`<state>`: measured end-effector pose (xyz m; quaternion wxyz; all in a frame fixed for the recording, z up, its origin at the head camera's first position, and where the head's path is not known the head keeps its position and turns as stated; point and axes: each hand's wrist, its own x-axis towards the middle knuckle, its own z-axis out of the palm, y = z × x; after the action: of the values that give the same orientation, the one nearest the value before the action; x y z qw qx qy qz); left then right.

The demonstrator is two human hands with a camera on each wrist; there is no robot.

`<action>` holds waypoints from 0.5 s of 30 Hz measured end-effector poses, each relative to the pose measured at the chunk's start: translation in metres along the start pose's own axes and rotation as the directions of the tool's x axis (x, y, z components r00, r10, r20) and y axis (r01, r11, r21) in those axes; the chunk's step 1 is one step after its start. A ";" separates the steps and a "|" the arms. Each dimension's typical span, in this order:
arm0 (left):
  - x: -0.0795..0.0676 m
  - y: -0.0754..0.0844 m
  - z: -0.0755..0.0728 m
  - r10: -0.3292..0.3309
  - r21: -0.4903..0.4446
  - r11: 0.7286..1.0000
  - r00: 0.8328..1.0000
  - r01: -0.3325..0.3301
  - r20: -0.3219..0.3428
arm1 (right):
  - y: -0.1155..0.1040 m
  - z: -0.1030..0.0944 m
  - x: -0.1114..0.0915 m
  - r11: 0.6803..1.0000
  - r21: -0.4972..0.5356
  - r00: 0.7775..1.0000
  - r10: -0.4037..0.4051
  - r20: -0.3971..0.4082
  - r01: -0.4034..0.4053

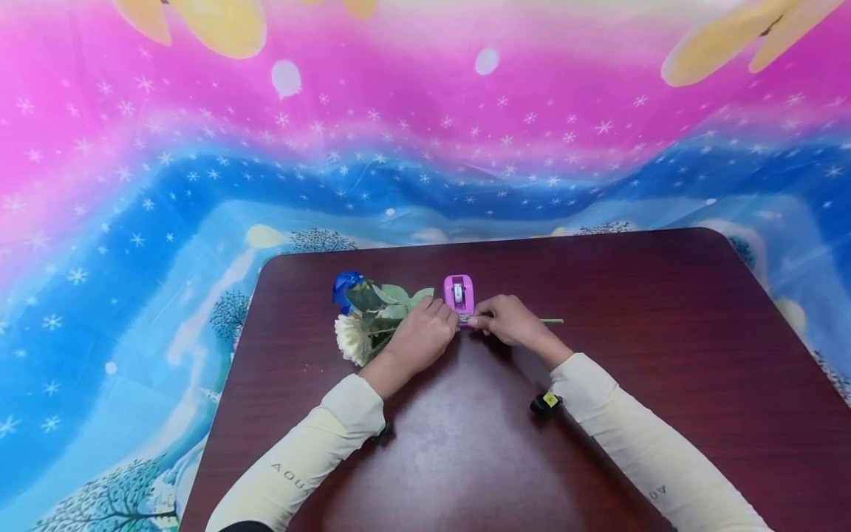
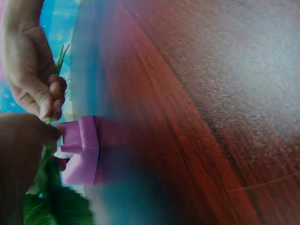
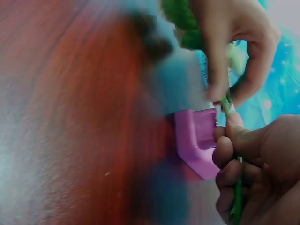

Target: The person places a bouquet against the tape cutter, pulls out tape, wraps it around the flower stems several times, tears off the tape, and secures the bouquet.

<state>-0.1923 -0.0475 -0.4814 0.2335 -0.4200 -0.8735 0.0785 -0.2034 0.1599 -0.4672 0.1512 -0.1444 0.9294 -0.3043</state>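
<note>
A small bunch with a blue rose (image 1: pixel 347 288), a cream-white flower (image 1: pixel 352 338) and green leaves (image 1: pixel 394 297) lies at the left of the hands, blooms pointing left. My left hand (image 1: pixel 425 332) pinches its stems just below the leaves. Further along, my right hand (image 1: pixel 508 319) grips the same green stems (image 3: pixel 237 197) between thumb and curled fingers, and their cut ends (image 1: pixel 553 321) stick out to the right. Right behind the fingertips stands a pink tape dispenser (image 1: pixel 459 290) with a roll in it. Whether tape is on the stems is hidden by the fingers.
The dark red-brown table (image 1: pixel 638 310) has rounded far corners. Behind it hangs a pink and blue printed cloth (image 1: pixel 425 148). Black wrist devices sit under both cream sleeves; the right one (image 1: pixel 545 403) bears a yellow label.
</note>
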 end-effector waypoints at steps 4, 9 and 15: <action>0.003 0.001 -0.003 -0.059 -0.113 0.991 0.994 0.069 0.090 | 0.003 0.007 -0.002 0.999 -0.029 0.994 -0.048 -0.101 0.045; 0.006 0.003 -0.001 -0.164 -0.195 0.961 0.972 0.195 0.166 | 0.005 0.015 -0.005 0.993 -0.054 0.976 -0.115 -0.187 0.107; 0.008 0.005 0.002 -0.254 -0.290 0.899 0.930 0.329 0.265 | 0.007 0.024 -0.009 0.991 -0.065 0.970 -0.130 -0.208 0.118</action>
<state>-0.1943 -0.0383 -0.4820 0.0707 -0.3053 -0.9478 -0.0585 -0.1877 0.1553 -0.4883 0.0283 -0.1728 0.9369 -0.3024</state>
